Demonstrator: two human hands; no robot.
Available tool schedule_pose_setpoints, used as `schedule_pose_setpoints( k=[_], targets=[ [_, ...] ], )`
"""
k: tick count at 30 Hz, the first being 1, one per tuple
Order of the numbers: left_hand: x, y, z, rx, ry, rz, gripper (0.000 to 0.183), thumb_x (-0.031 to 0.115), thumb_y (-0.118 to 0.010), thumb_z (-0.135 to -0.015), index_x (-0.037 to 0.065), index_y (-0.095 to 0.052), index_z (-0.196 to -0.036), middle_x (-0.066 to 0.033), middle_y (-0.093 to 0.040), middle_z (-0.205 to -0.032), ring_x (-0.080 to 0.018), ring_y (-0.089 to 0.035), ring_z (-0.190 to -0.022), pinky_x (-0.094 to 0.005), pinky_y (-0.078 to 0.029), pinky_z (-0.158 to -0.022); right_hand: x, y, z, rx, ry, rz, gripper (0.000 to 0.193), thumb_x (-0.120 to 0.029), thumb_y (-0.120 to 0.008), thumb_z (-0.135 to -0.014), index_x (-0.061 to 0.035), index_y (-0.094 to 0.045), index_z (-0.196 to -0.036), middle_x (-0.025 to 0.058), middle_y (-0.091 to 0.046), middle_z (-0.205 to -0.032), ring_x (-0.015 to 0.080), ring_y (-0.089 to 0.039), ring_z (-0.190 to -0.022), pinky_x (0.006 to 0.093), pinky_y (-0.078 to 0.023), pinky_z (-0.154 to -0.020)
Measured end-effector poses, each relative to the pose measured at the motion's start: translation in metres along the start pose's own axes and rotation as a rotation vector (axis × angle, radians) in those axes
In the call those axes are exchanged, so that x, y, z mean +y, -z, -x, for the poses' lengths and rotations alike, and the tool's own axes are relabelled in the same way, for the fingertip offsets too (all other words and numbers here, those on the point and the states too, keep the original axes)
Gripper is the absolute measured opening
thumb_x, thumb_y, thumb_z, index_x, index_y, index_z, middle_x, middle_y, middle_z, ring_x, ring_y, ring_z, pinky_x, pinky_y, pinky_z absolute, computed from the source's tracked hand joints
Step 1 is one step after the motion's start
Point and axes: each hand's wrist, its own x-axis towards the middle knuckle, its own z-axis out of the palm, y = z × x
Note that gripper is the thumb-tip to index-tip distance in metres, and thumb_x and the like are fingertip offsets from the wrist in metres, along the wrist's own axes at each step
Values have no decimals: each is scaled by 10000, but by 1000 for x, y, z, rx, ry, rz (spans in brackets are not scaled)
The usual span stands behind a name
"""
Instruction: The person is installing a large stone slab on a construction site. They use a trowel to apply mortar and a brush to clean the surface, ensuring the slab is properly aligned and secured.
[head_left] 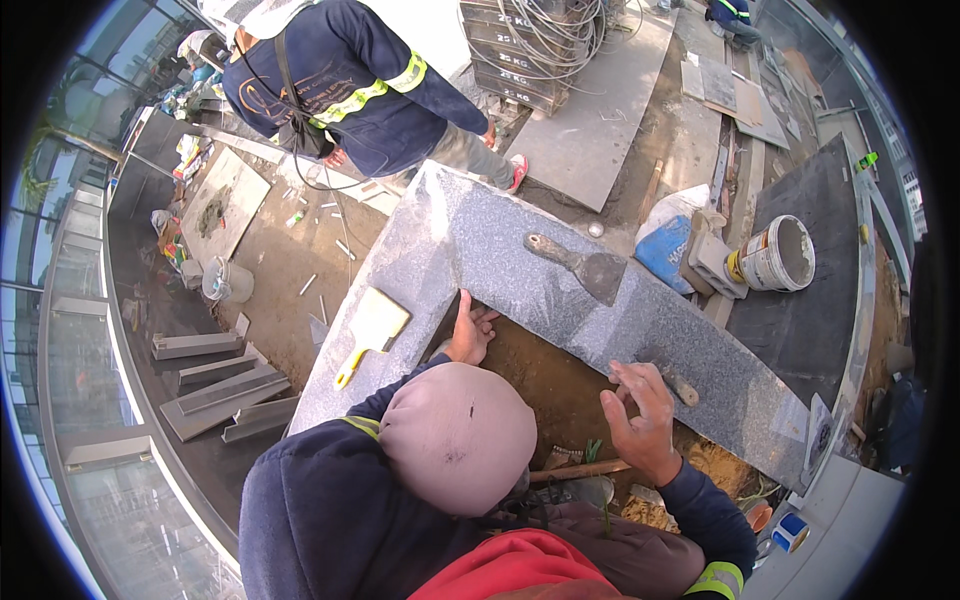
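Observation:
A speckled grey stone ledge [500,230] bends in a corner around a sunken patch of brown soil [545,375]. At the inner side of that corner is my left hand [472,332], thumb raised and fingers apart, empty. My right hand [642,412] hovers over the soil beside the right stretch of ledge, fingers loosely bent and apart, nothing visible in them. Close to it lies a hand tool with a worn handle [682,388]; its dark blade is hard to make out. A broad-bladed scraper [598,272] rests farther up the stone. On the left stretch lies a pale, yellow-handled brush [378,322].
Another person [335,90] in navy stands beyond the ledge's far corner. Behind are stacked dark weights [512,55] with coiled cable. A tipped white bucket [785,255] and a blue-white sack [665,245] lie right; another bucket [228,280] and metal channels [225,385] lie left.

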Motion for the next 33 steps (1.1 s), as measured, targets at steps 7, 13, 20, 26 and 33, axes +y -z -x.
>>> schedule_pose_setpoints(
  k=[7,13,20,26,33],
  targets=[
    [-1,2,-3,59,26,82,971,851,-435,-852,31,-521,-1366,-96,-587,-1192,-121,-370,-734,-282,-351,-719,-1,0,-1,0,-6,-17,385,43,-691,-829,18,-641,-1209,134,-622,-1010,157,-576,-674,271,-471,-556],
    [0,1,-3,59,23,75,1026,869,-445,-829,1,-507,-1372,-97,-586,-1183,-121,-373,-735,-278,-354,-717,0,0,-1,-8,-14,-18,378,43,-690,-828,23,-642,-1203,140,-622,-1014,157,-580,-680,268,-478,-556],
    [-1,-1,-1,89,24,66,1103,879,-467,-807,-62,-472,-1383,-123,-587,-1207,-119,-383,-734,-278,-364,-722,0,-1,0,3,-12,-13,356,35,-695,-831,38,-644,-1184,154,-626,-1030,178,-596,-701,279,-494,-579],
    [-2,1,-3,71,21,70,1020,862,-441,-837,-19,-519,-1345,-120,-602,-1203,-118,-387,-728,-282,-362,-718,-1,-1,-2,-9,-5,-1,355,26,-696,-840,37,-639,-1191,154,-626,-1030,177,-591,-694,282,-490,-579],
    [1,-2,2,22,6,10,1250,901,-405,-809,-146,-282,-1482,-137,-552,-1264,-144,-383,-801,-302,-346,-851,-1,1,-1,-19,2,16,360,21,-694,-846,33,-636,-1201,148,-624,-1027,169,-582,-684,277,-483,-571]
  ],
)
